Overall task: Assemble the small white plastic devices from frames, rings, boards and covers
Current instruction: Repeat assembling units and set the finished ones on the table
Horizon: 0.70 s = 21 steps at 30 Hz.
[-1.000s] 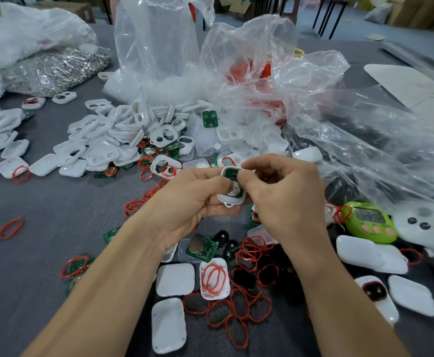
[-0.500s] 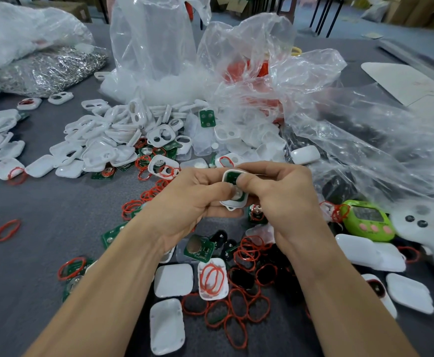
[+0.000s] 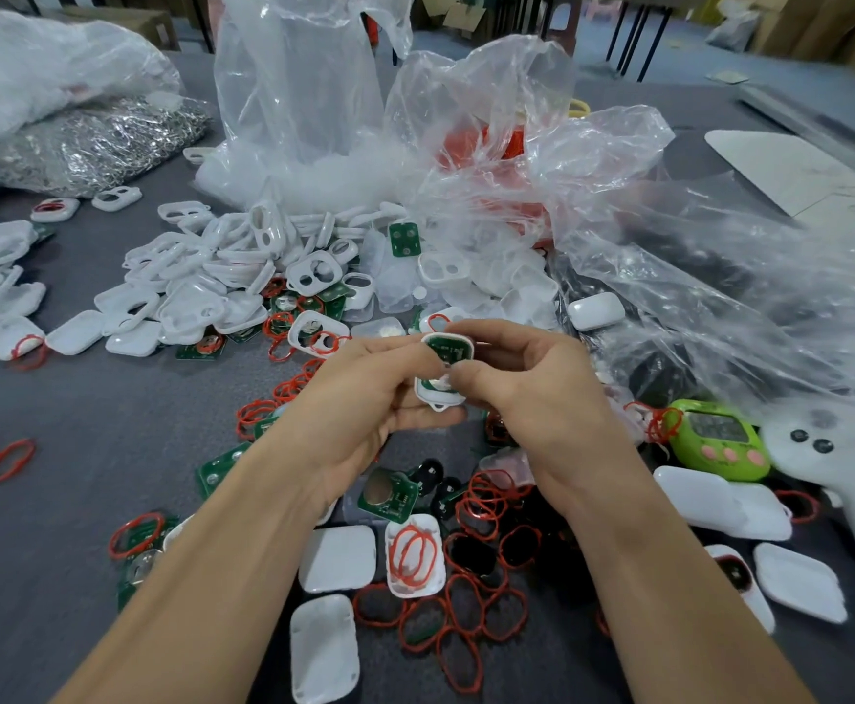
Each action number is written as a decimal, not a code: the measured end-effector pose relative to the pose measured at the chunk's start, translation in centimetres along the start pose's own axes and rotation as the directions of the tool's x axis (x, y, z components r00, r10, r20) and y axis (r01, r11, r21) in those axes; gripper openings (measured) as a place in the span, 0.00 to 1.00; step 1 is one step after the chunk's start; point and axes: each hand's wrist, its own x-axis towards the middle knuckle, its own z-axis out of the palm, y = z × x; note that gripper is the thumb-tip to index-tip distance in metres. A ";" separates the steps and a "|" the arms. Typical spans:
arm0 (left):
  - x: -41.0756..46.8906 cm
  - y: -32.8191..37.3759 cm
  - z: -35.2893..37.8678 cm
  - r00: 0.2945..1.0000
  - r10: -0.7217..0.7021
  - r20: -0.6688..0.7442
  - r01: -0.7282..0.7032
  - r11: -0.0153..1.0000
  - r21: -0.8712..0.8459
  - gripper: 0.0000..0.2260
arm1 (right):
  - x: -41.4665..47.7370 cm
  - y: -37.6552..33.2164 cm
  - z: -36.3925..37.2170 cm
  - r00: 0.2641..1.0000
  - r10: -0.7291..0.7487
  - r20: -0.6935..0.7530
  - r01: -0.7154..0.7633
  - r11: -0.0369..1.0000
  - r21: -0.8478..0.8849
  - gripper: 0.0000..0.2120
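Note:
A small white frame (image 3: 444, 393) with a green board (image 3: 446, 348) seated in it is held above the table's middle. My left hand (image 3: 364, 398) grips it from the left and underneath. My right hand (image 3: 527, 393) pinches it from the right, thumb tip on its face. A heap of white frames (image 3: 222, 276) lies at the back left. Red rings (image 3: 466, 602) are strewn in front of my wrists, beside white covers (image 3: 336, 558) and a loose green board (image 3: 387, 492) with a coin cell.
Crumpled clear plastic bags (image 3: 567, 205) fill the back and right. A green timer (image 3: 720, 439) and a white controller (image 3: 841, 464) lie at the right. A bag of metal parts (image 3: 95, 139) sits at the back left. The grey table (image 3: 85, 409) shows bare cloth at the left.
Both hands stay on the frame with the board. My right fingers have opened out a little and the piece has turned slightly upward.

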 end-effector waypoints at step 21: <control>0.2 -0.5 0.6 0.997 0.073 -0.006 -0.073 0.996 -0.042 0.18 | 0.1 0.6 0.5 0.996 -0.077 -0.038 0.072 0.990 -0.122 0.16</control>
